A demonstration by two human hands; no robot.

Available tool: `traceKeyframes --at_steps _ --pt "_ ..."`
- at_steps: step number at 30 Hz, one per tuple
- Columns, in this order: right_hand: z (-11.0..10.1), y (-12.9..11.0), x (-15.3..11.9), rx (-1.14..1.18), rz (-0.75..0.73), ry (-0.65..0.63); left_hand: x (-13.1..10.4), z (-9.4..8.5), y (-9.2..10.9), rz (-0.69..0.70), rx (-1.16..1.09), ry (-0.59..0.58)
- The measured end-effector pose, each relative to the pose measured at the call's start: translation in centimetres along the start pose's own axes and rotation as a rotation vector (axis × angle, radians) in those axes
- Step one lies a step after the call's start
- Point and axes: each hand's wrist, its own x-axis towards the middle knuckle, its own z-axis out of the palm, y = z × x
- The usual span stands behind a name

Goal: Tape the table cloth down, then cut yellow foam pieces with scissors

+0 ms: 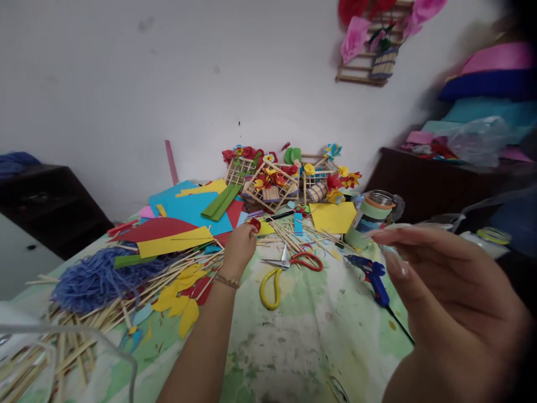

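Note:
My left hand point(240, 248) reaches out over the middle of the table, its fingers closed around a small dark red piece point(255, 225), likely paper. Close at the right, my right hand point(453, 302) is raised with thumb and index finger apart and nothing visible between them. Scissors point(285, 262) with one red and one yellow handle lie with blades spread, right of my left wrist. A blue glue gun point(373, 275) rests on the table left of my right hand, its cord running toward me. Thin wooden sticks point(293, 232) are scattered just beyond the scissors.
Blue yarn point(104, 277) and more sticks lie at the left, with yellow paper petals point(180, 296) nearby. Coloured sheets point(188, 207) are behind. Stick lattices with paper flowers point(272, 184) lean on the wall. A flask point(371, 215) stands at the right. White cable point(92, 336) crosses the left front.

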Motion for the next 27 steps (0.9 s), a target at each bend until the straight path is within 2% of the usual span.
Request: traceKeyframes --at_steps 3,5,7,14,18,21,27 --pt "-0.4 0.0 0.1 -0.046 0.017 -0.082 -0.7 3.9 -1.4 0.083 0.038 -0.133" --pt "-0.5 0.1 0.1 -0.060 0.009 -0.093 -1.4 5.3 -2.0 0.100 0.073 -0.190" --pt "-0.6 0.1 0.1 -0.065 0.011 -0.104 -1.7 6.0 -2.3 0.085 0.117 -0.216" --pt "-0.7 -0.2 0.1 -0.083 0.046 -0.107 -1.0 5.5 -2.9 0.030 0.229 -0.277" --pt "-0.9 -0.5 0.1 -0.087 0.047 -0.157 -1.0 5.1 -2.7 0.021 0.256 -0.289" --pt "-1.2 -0.5 0.2 -0.093 0.029 -0.196 -1.0 4.7 -2.4 0.009 0.269 -0.283" --pt "-1.6 -0.4 0.1 -0.107 0.028 -0.187 -0.7 3.3 -2.6 -0.029 0.290 -0.222"
